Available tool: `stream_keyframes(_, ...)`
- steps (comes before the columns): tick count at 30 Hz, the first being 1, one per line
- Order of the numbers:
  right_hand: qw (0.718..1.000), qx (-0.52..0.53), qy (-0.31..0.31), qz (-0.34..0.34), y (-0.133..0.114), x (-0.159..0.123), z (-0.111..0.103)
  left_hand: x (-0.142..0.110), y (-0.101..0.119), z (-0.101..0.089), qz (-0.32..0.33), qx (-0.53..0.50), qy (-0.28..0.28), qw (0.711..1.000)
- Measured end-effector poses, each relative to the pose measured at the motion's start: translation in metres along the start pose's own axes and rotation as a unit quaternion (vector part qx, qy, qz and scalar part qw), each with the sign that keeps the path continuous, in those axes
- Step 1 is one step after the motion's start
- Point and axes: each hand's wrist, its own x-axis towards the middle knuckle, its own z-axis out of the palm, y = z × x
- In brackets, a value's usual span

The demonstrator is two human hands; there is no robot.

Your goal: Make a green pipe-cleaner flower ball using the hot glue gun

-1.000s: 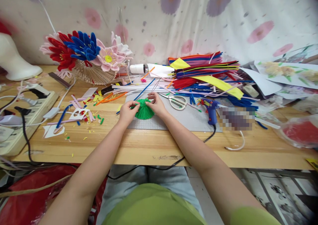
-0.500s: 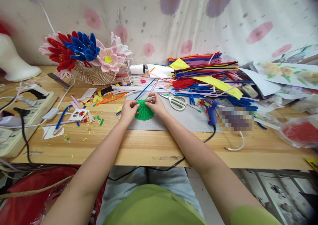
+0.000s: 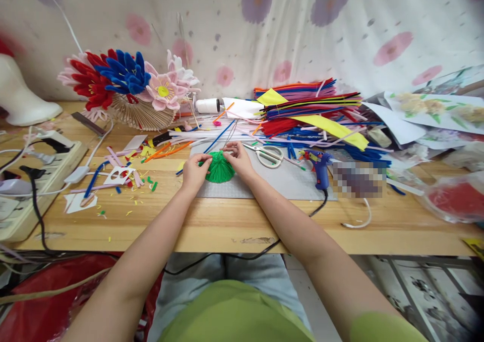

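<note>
A round green piece with fluffy radiating ribs, like pipe cleaners (image 3: 220,169), lies over the grey cutting mat (image 3: 249,189). My left hand (image 3: 195,172) pinches its left edge between thumb and fingers. From the other side my right hand (image 3: 241,159) grips its upper right edge with bent fingers. Thin wires (image 3: 230,133) rise just behind the right fingers. Scissors with pale handles (image 3: 271,156) lie right of my right hand, their blades pointing toward it. A blue pipe cleaner (image 3: 219,136) rests behind the green piece.
A blue glue gun (image 3: 320,168) stands right, its black cord crossing the table edge. Bundles of coloured pipe cleaners (image 3: 310,105) lie at the back. Fluffy flowers (image 3: 128,75) stand back left, above cut scraps (image 3: 132,173). A power strip (image 3: 49,191) sits at far left.
Both hands stay on the green piece, with only slight finger movement. The whole view has shifted very slightly.
</note>
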Motion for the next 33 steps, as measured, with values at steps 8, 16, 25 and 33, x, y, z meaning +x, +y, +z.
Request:
stream_keyframes(8,0.996,-0.075,-0.017,-0.043,0.003,-0.004,0.001,-0.001,0.002,0.0,0.031,0.035,0.002,0.999)
stream_keyframes(16,0.984,-0.166,0.004,-0.062,-0.006,-0.013,0.003,-0.003,0.007,0.0,0.094,0.117,0.007,0.989)
stream_keyframes(25,1.0,-0.021,-0.002,0.02,-0.004,-0.003,0.0,0.002,0.008,0.006,0.103,0.155,0.005,0.983)
stream_keyframes(33,0.989,0.035,0.106,0.094,-0.009,0.004,-0.013,0.003,0.012,0.006,0.079,0.124,-0.002,0.989)
